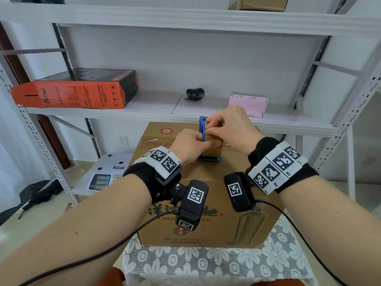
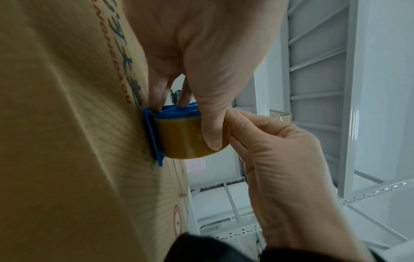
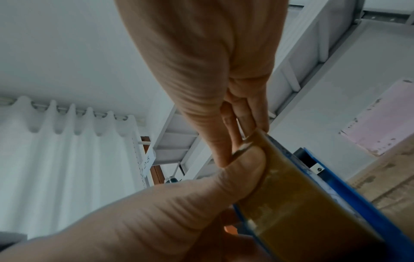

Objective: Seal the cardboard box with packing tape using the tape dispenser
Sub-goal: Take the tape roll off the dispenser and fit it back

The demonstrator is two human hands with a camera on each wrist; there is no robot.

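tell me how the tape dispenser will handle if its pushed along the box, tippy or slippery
Probably tippy: the tape dispenser stands upright on a narrow blue base on the box. The glossy roll looks slick, so the left hand steadying it seems wise. Likely light.

- The tabletop [image 1: 206, 263], under a white floral lace cloth, carries the cardboard box [image 1: 206, 203], which stands toward its far edge.
- The middle shelf [image 1: 154, 102] behind carries an orange-and-black carton [image 1: 78, 91] at its left end, a small black object [image 1: 195, 93] mid-shelf, and a pink box [image 1: 248, 104] toward its right.
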